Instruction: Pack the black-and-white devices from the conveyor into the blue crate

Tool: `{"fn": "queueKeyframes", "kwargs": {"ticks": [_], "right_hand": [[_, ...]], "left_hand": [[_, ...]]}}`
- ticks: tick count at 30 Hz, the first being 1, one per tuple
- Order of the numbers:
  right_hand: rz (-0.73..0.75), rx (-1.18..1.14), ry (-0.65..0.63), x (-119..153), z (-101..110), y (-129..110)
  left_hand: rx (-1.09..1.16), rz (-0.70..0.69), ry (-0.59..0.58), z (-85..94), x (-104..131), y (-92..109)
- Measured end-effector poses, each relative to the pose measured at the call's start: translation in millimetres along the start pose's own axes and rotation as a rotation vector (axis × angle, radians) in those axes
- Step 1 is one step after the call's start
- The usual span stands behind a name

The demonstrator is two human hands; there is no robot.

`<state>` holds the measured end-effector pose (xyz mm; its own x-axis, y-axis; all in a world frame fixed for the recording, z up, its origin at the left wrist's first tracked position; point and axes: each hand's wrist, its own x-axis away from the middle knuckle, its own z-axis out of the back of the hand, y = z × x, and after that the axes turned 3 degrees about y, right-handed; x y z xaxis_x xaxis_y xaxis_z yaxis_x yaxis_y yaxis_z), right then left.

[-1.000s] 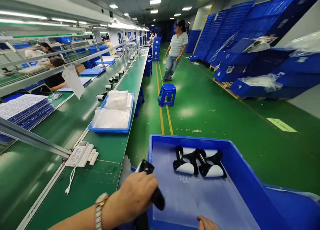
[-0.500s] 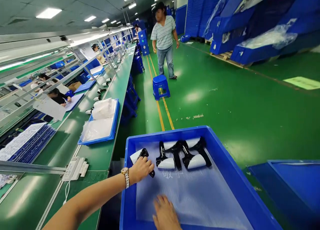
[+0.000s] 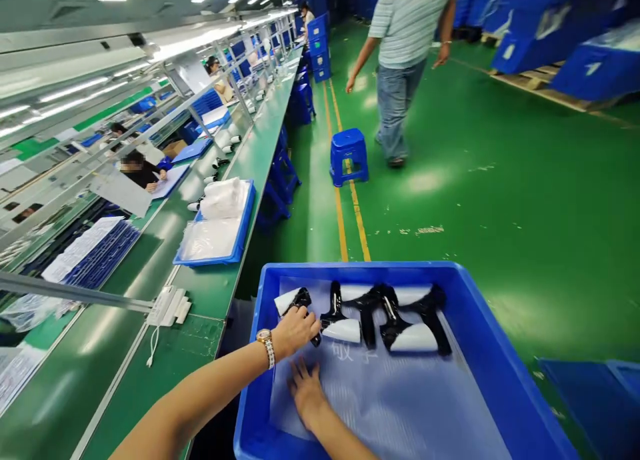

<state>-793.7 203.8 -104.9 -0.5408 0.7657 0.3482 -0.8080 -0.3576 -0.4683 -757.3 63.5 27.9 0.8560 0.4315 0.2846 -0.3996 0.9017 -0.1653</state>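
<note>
Left hand (image 3: pixel 296 329) now low at the far left of the bin (image 3: pixel 480 353), fingers curled round the black handle of a dryer (image 3: pixel 300 305); a second ago held up over the near rim, half a second ago just arriving on the liner. White barrel end of the dryer now down on the liner (image 3: pixel 400 407), touching it, at the left end of the row. Judged as set down but not released: grip closed on the handle, no gap visible.

Right hand (image 3: pixel 306 392) flat on the liner just near of the left hand, fingers spread and pressed down, holding nothing; shifted left and slightly farther in over the last half second. Judged as pinning the sheet while the piece is placed.

Dryer lying on its side, long axis roughly left to right with a slight tilt: white barrel pointing left and far, black handle running right and near under the fingers. Exact end of the handle hidden by the hand.

Two more dryers (image 3: pixel 395 323) just to the right, interlocked, white bodies near, black handles angled far; unchanged over the second. Nearest of them close beside the held piece, contact not determinable.

Desk (image 3: pixel 210 300) to the left with a tray (image 3: pixel 220 233) of bags; a person (image 3: pixel 405 53) walking on the floor, nearer than before
</note>
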Motion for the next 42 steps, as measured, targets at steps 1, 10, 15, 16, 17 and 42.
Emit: {"fn": "queueKeyframes", "kwargs": {"ticks": [1,10,15,16,17,42], "right_hand": [[-0.005,0.007,-0.007,-1,-1,1],[-0.015,0.008,-0.084,-1,-9,0],[-0.035,0.008,-0.082,-6,-12,-2],[-0.036,0.004,-0.091,-7,-11,-3],[-0.033,-0.005,-0.101,-7,-11,-3],[-0.044,-0.046,-0.119,-3,-8,-5]], "left_hand": [[-0.001,-0.005,0.008,-3.3,-4,0],[-0.030,-0.120,0.091,-42.3,-35,-16],[-0.003,-0.156,0.092,-69.2,-38,-29],[0.009,-0.154,0.089,-74.2,-36,-31],[0.023,-0.150,0.084,-79.0,-35,-32],[1.076,1.234,0.140,-129.0,-52,9]]}}
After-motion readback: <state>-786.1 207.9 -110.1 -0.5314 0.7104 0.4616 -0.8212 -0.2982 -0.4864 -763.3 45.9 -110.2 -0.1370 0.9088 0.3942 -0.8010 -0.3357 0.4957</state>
